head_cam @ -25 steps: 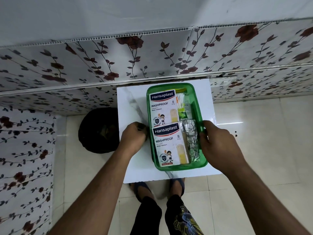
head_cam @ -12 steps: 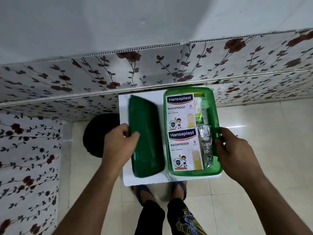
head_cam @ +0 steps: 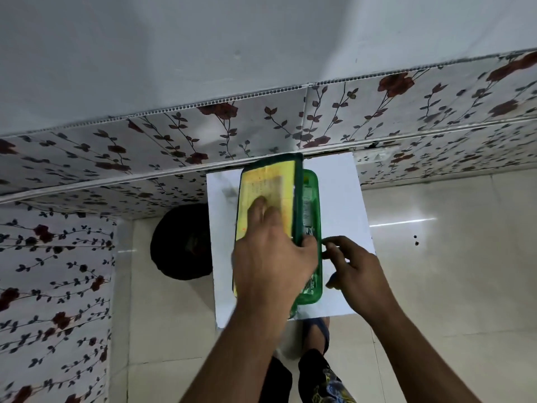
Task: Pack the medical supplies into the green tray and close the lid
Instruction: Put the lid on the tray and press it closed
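Head view: my left hand point(head_cam: 270, 257) grips the lid point(head_cam: 267, 196), right hand point(head_cam: 353, 266) loosely spread; I'd square it over the green tray point(head_cam: 315, 205) before pressing.

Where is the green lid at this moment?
In the head view the lid is held by the left hand, tilted over the left part of the green tray on the white table.

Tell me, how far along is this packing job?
Packing looks done: supplies lie inside the green tray. In hand: the left hand holds the lid, yellow label up, over the tray's left part, while the right hand rests at its rim. Left: the lid isn't seated; the right strip is uncovered.
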`<move>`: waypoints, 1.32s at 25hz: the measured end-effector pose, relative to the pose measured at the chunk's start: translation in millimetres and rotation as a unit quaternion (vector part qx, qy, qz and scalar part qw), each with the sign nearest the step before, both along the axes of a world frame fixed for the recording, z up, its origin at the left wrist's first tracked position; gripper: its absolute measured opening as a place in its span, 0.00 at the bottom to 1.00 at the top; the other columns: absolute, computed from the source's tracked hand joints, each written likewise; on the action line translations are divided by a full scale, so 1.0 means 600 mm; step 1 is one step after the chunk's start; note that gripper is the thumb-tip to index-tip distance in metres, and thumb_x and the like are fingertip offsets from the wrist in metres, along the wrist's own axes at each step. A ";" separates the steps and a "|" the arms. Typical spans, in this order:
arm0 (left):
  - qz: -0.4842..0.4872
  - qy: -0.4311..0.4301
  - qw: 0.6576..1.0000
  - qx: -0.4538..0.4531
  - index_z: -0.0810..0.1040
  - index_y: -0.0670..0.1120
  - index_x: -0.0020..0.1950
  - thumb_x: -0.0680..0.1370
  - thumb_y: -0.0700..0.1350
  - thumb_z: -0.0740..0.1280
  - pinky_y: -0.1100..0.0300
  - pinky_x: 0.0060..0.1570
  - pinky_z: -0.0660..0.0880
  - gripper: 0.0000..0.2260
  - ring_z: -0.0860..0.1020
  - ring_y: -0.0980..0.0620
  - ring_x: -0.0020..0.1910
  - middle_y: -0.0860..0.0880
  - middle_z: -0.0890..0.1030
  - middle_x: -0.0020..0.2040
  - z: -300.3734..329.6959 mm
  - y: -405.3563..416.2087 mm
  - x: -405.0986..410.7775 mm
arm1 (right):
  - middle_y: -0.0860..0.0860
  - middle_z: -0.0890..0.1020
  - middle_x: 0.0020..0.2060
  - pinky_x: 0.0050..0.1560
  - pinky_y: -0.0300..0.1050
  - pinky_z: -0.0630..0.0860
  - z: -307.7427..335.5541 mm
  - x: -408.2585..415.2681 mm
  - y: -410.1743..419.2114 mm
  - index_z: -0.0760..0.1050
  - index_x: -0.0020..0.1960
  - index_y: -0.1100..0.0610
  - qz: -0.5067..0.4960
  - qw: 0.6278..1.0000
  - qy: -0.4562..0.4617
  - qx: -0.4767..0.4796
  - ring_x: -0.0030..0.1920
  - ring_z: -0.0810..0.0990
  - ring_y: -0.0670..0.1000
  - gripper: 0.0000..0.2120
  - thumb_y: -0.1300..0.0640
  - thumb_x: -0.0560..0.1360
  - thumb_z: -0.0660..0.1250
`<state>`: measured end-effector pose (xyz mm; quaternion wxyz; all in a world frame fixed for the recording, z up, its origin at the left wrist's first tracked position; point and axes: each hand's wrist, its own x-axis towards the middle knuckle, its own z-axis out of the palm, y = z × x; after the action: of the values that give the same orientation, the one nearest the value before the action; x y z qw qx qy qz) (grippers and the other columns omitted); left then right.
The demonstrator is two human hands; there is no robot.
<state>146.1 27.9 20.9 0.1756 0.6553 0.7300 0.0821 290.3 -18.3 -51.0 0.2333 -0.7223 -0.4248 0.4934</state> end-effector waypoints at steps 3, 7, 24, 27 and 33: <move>-0.003 0.043 0.998 -0.035 0.77 0.41 0.54 0.70 0.56 0.71 0.61 0.29 0.65 0.22 0.82 0.41 0.33 0.41 0.72 0.72 -0.028 -0.016 0.053 | 0.46 0.85 0.45 0.41 0.51 0.79 0.006 0.025 -0.014 0.79 0.54 0.47 -0.062 0.998 0.019 0.010 0.31 0.83 0.50 0.12 0.49 0.82 0.56; -0.017 -0.011 0.999 0.032 0.75 0.44 0.55 0.74 0.58 0.67 0.61 0.29 0.71 0.20 0.82 0.45 0.39 0.42 0.71 0.71 -0.050 -0.023 0.044 | 0.48 0.85 0.44 0.38 0.45 0.76 0.010 0.045 -0.014 0.79 0.53 0.47 -0.099 0.994 0.036 0.009 0.34 0.83 0.48 0.11 0.54 0.82 0.58; 0.185 -0.374 0.903 -0.104 0.66 0.60 0.71 0.77 0.63 0.62 0.60 0.50 0.73 0.22 0.77 0.61 0.54 0.61 0.77 0.59 -0.110 0.063 -0.088 | 0.44 0.80 0.55 0.42 0.35 0.75 0.008 -0.016 0.106 0.72 0.68 0.47 -0.125 0.989 0.084 0.000 0.48 0.80 0.39 0.19 0.45 0.79 0.62; 0.176 -0.413 0.885 -0.126 0.75 0.54 0.66 0.79 0.61 0.59 0.56 0.54 0.72 0.19 0.77 0.53 0.59 0.54 0.79 0.59 -0.117 0.156 -0.079 | 0.48 0.82 0.54 0.51 0.44 0.75 0.000 -0.039 0.189 0.77 0.63 0.53 -0.168 0.979 0.115 0.016 0.53 0.80 0.47 0.17 0.47 0.81 0.60; 0.215 -0.489 0.836 -0.121 0.81 0.47 0.46 0.77 0.59 0.64 0.52 0.48 0.71 0.16 0.77 0.46 0.46 0.45 0.80 0.44 -0.151 0.174 -0.076 | 0.49 0.82 0.34 0.41 0.44 0.71 -0.015 -0.066 0.207 0.81 0.42 0.57 -0.254 0.960 0.116 0.037 0.37 0.77 0.49 0.16 0.48 0.80 0.62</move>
<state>100.8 132.2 -69.7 0.5661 0.3294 0.6755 0.3386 250.5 105.7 -59.7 0.4250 -0.7351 -0.2153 0.4823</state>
